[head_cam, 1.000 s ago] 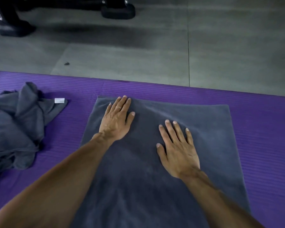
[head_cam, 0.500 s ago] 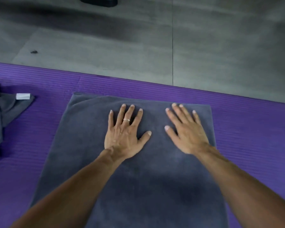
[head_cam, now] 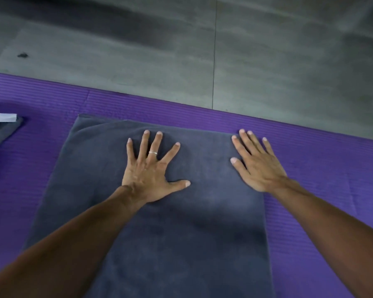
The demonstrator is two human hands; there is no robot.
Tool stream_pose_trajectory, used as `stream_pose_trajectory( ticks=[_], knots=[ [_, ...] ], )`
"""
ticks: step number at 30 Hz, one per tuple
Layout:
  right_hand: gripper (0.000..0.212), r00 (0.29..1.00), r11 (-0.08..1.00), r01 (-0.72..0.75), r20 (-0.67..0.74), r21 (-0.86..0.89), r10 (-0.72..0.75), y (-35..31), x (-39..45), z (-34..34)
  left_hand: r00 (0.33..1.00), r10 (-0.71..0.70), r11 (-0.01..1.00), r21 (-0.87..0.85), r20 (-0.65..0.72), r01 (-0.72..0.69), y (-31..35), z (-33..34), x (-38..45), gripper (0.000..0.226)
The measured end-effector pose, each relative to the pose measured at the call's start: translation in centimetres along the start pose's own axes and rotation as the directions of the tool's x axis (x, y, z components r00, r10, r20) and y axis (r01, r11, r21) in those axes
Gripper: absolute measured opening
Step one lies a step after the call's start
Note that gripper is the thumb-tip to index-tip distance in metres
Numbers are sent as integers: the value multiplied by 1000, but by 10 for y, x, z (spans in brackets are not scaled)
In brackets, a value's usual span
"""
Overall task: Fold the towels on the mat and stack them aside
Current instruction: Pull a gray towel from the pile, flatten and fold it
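Pressing flat on grey towel [head_cam: 202, 222] w/ both hands, fingers straight, nothing gripped. Towel lies spread on purple mat [head_cam: 321, 168], long axis running away from the person, far edge just short of mat's far edge. Far-left corner shows a second layer peeking out under the top one, so towel looks doubled over; can't tell how many folds.

Left hand [head_cam: 151, 168]: palm down near towel's middle, toward far end. Fingers fanned wide, thumb stuck out to the right. Thin ring [head_cam: 153, 152] on one finger.

Right hand [head_cam: 256, 164]: palm down at towel's right edge, near far-right corner. Fingers straight, closer together than the left's, tips about at the far edge. Heel of hand and wrist sit over the towel/mat boundary. Thumb points inward toward left hand; hands well apart.

Both forearms come in bare from bottom of view.

Far left, partly cut off by frame: second grey towel [head_cam: 2, 132], unfolded-looking, w/ white tag [head_cam: 6, 117] on top corner. Apart from the main towel, on same mat.

Beyond mat: grey concrete floor [head_cam: 138, 61] w/ a straight seam line and a small dark speck [head_cam: 22, 55] at left.
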State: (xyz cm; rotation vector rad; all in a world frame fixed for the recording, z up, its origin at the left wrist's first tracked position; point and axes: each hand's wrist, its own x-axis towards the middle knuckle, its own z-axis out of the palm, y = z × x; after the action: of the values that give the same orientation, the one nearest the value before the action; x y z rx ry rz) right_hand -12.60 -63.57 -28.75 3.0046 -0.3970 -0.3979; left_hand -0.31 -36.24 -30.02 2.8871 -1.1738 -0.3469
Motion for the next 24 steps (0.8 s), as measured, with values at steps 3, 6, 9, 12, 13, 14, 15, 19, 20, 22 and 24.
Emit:
stream_pose_trajectory(
  ticks=[3,6,9,12,13,14,15,19,20,22,24],
  knots=[
    [69,963,968,252,-92,-9,-252,-5,-33,2,999,45,997,56,-5,-44,25,-1,-13,87],
    [67,864,865,502,-53,16,-500,2,-68,26,955,273,961,70,-115,-267,72,8,-28,65],
    [66,910,910,411,-87,52,-406,30,-46,31,960,262,965,12,-100,-262,114,19,-33,78],
    [62,982,974,183,-66,136,-175,49,-12,22,996,64,998,4,-55,-64,143,29,-44,89],
    [60,991,975,133,-48,179,-126,52,-2,20,999,7,1000,-9,-44,-8,151,30,-46,88],
    [58,993,968,113,-47,224,-105,53,5,17,999,-24,999,-23,-43,23,161,30,-48,86],
    [56,995,955,97,-55,281,-85,52,8,15,998,-33,999,-38,-52,31,170,29,-50,84],
    [41,967,797,44,-225,602,116,56,-5,19,986,-54,990,-135,-159,32,205,19,-68,78],
    [40,962,789,51,-243,612,126,61,-13,21,984,-69,987,-153,-165,44,217,17,-72,75],
    [43,972,823,72,-226,563,69,69,-31,26,989,-78,986,-157,-127,58,240,12,-80,68],
    [48,980,851,96,-200,516,10,75,-47,27,994,-94,984,-159,-56,84,255,5,-83,57]
  ],
)
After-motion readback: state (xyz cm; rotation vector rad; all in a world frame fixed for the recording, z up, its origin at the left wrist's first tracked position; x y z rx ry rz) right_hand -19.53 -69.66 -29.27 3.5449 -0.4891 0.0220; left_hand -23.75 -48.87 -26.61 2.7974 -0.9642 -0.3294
